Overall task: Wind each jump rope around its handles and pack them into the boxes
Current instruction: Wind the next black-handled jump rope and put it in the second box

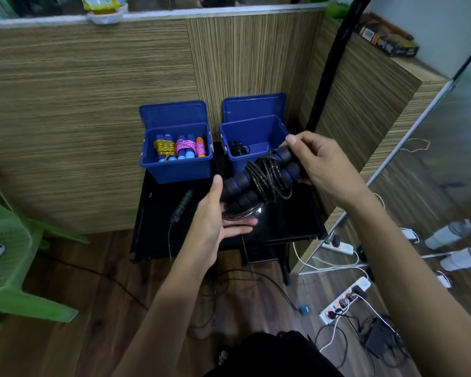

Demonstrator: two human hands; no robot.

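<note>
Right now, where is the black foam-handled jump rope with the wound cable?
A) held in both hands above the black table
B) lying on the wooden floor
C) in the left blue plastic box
A: the black foam-handled jump rope is gripped by the right hand and supported by the left hand above the black table.

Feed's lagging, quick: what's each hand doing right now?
Left hand: open, fingers straight under the rope bundle.
Right hand: holding the bundle's far end.

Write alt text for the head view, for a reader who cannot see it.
Two hands hold a wound black jump rope over a black table: the right hand grips its handles, the left hand supports it from below. Behind stand two open blue boxes, the left box holding colourful wound ropes, the right box one black rope.
</note>
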